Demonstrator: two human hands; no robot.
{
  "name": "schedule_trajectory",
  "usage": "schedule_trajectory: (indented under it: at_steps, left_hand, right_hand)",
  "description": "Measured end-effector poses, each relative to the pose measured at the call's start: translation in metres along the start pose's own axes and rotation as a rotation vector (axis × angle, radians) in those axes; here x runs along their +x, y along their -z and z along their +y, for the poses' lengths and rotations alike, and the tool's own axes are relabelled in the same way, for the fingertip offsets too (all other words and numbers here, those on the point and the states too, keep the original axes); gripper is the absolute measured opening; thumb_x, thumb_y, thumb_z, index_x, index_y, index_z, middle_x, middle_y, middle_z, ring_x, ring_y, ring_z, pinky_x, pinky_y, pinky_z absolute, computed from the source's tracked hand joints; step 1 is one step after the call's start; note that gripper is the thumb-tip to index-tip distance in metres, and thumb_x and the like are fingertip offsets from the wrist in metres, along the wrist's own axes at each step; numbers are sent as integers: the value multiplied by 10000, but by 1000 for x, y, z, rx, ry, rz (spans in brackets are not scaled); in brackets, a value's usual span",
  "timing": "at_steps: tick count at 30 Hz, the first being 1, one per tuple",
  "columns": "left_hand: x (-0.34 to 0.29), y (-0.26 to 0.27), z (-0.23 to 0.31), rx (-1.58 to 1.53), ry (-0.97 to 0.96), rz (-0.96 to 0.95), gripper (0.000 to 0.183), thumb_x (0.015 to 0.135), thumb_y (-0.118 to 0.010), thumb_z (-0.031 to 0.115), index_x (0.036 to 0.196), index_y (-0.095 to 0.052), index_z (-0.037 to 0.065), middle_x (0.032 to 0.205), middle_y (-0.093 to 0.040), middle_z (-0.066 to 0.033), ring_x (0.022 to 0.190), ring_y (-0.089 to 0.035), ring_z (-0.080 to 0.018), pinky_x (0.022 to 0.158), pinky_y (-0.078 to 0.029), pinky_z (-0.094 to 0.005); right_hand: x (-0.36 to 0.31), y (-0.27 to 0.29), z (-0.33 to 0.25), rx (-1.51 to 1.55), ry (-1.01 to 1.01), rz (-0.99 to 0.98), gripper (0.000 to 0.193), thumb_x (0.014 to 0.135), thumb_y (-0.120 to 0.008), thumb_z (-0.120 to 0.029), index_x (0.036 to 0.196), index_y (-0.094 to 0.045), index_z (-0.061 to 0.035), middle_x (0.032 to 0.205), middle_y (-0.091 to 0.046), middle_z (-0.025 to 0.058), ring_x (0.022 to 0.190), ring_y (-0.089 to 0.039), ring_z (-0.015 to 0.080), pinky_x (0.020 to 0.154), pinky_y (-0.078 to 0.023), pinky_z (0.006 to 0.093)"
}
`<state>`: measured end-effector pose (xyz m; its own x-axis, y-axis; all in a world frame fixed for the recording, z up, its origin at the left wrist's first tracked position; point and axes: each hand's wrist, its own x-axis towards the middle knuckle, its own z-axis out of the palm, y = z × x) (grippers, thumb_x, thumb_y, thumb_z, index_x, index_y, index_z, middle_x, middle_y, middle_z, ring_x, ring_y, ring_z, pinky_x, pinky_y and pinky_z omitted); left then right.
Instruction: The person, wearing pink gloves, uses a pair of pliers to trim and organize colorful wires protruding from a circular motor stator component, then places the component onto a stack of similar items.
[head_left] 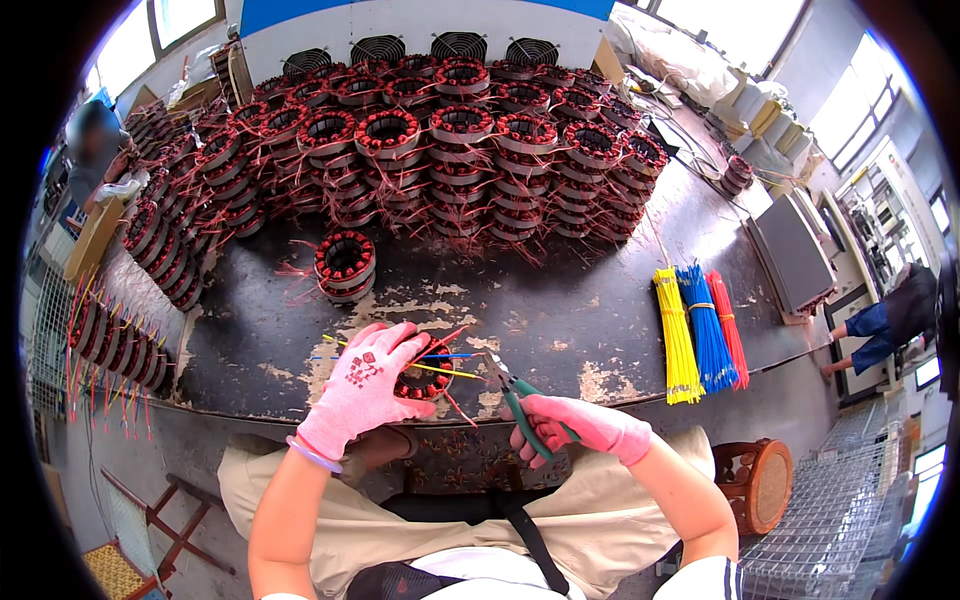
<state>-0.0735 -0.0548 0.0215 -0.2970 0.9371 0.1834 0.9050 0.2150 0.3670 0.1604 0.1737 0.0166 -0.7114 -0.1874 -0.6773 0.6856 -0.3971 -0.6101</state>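
Observation:
My left hand (362,388), in a pink glove, grips a ring-shaped motor stator (438,383) with red windings at the table's near edge. Its thumb and fingers lie over the left side of the ring. Yellow, blue and red wires stick out from the stator on both sides. In my gloved right hand (588,422) is a pair of cutting pliers (514,400) with green handles. The jaws point up and left, beside the wire ends right of the stator. Whether they touch a wire is too small to tell.
Tall stacks of stators (460,165) fill the table's far side, with a short stack (345,266) nearer. Bundles of yellow (678,345), blue (708,345) and red wires (730,335) lie at right. A grey box-like case (792,255) stands beyond. Other people are at both sides.

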Motion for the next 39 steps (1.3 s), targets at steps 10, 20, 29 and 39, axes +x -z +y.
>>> schedule_trajectory:
  at_steps: [10, 20, 29, 39]
  left_hand:
    - [-1, -1, -2, 35, -27, 28, 884, 629, -876, 480, 1348, -589, 54, 1392, -554, -160, 1271, -524, -396, 1127, -399, -485]
    - [-3, 2, 13, 96, 213, -32, 922, 655, -855, 580, 1330, -565, 23, 1422, -529, -195, 1296, -518, -380, 1115, -391, -474]
    - [0, 6, 13, 48, 190, -62, 942, 655, -861, 551, 1348, -548, -6, 1420, -536, -203, 1317, -510, -367, 1137, -371, -463]
    - [-2, 3, 7, 31, 171, -43, 903, 638, -875, 480, 1331, -564, -7, 1401, -549, -198, 1309, -514, -368, 1133, -381, -454]
  right_hand:
    - [7, -12, -2, -135, 159, 135, 561, 1038, -481, -515, 1297, -539, -21, 975, -665, 94, 800, -676, 171, 725, -602, 331]
    - [-5, 4, 2, 31, 61, -12, 531, 1069, -428, -439, 1388, -490, -20, 1140, -651, 163, 965, -681, 270, 912, -568, 435]
    - [3, -3, -9, -50, 23, -12, 535, 1071, -422, -447, 1386, -494, -21, 1123, -649, 156, 947, -680, 252, 884, -575, 392]
    - [6, -7, -10, -47, -1, 17, 559, 1050, -444, -485, 1345, -522, -16, 1086, -664, 147, 902, -693, 235, 847, -583, 361]
